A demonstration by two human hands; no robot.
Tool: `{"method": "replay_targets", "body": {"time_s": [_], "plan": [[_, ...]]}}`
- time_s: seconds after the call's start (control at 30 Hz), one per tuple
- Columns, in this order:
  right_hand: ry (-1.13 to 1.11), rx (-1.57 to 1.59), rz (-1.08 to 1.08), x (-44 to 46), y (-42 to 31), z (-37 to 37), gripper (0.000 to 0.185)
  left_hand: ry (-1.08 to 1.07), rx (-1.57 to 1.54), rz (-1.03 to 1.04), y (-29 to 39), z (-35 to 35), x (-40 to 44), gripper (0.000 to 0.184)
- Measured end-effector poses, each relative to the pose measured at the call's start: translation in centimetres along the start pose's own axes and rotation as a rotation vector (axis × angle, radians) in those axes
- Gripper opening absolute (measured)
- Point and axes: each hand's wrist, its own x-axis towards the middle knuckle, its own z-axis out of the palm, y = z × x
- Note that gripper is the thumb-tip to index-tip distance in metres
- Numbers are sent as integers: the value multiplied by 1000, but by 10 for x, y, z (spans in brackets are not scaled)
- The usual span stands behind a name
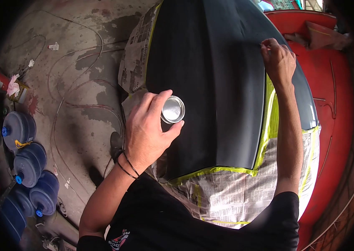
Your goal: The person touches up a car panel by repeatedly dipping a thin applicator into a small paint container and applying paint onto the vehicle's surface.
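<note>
Head view: the left hand (150,119) grips a small metal tin (173,109) near the dial's centre, over the dark panel (189,71). At two o'clock the right hand (280,60) has its fingers curled above that panel; whether they pinch anything, I cannot tell. A tilt of the left wrist could spill whatever the tin may hold, and a dipping right wrist could smudge the surface or lift the yellow-green tape (210,170) toward five o'clock.
</note>
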Motion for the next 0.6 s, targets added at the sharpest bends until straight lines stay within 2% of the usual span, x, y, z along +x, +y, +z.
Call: {"method": "replay_targets", "body": {"time_s": [0.17,0.37,0.6], "plan": [[-18,196,185,5,8,-9,26,9,-9,1,0,-2,1,72],[12,85,-60,17,19,-4,20,2,4,-2,3,-2,0,71],[-14,5,-167,17,19,6,15,7,-13,-10,1,-2,-4,71]]}}
